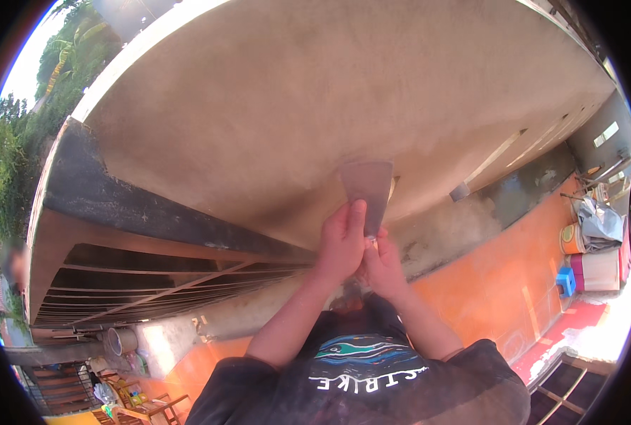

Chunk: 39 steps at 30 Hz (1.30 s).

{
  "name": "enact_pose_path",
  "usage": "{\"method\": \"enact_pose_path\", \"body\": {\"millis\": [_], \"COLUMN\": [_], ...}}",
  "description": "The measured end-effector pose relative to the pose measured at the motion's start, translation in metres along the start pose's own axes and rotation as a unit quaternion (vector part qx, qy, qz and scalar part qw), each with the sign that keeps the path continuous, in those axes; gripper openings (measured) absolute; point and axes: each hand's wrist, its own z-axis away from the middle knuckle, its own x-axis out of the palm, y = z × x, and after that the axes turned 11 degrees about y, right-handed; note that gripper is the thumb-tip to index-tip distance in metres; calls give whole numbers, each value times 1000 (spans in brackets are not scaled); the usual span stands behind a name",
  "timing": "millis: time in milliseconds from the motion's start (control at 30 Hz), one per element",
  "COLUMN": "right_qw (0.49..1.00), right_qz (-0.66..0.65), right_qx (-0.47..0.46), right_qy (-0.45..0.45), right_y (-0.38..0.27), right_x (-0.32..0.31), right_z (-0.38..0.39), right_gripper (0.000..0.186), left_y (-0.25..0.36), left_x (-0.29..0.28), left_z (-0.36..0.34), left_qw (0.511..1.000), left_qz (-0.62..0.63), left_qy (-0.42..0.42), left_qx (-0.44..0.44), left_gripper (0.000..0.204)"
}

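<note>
So the scraper (pixel 366 190) is a flat trapezoid blade, dull grey metal with a slightly smeared look, wide edge up and narrow end down toward the wrists, long axis running pretty much straight up the frame. It's pressed flat against the ceiling (pixel 273 106), a smooth, matte tan plaster that looks a bit mottled near the blade. Left hand (pixel 340 244) is clamped on the blade's lower part, one finger stretched up along its face. Right hand (pixel 382 265) is closed tight just below, touching the left one, wrapped around the handle end, which is mostly hidden. Beyond that, a dark beam (pixel 152 205) edges the ceiling, and an orange wall (pixel 499 276) sits off to the right.
</note>
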Motion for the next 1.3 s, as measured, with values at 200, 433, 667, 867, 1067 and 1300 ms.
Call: {"method": "enact_pose_path", "body": {"millis": [200,433,667,867,1067,1300], "right_qw": [1000,999,983,966,976,979], "right_qz": [-1,24,105,123,145,151], "right_qx": [8,-9,-26,-9,-23,10], "right_qy": [-13,-46,-151,-228,-158,-138], "right_y": [-2,-6,-23,-50,-57,-54], "right_x": [-1,-4,-36,-43,-15,-4], "right_z": [1,-7,-10,-41,-74,-86], "right_gripper": [20,24,38,47,48,49], "left_y": [6,17,-2,-23,-41,-62], "left_x": [0,7,0,17,27,33], "left_z": [-1,1,20,56,59,67], "left_qw": [999,999,998,991,990,974], "left_qz": [-35,-20,17,6,17,43], "left_qy": [-3,46,68,130,128,200], "left_qx": [18,13,1,-26,-53,-100], "left_gripper": [40,40,38,37,31,27]}}
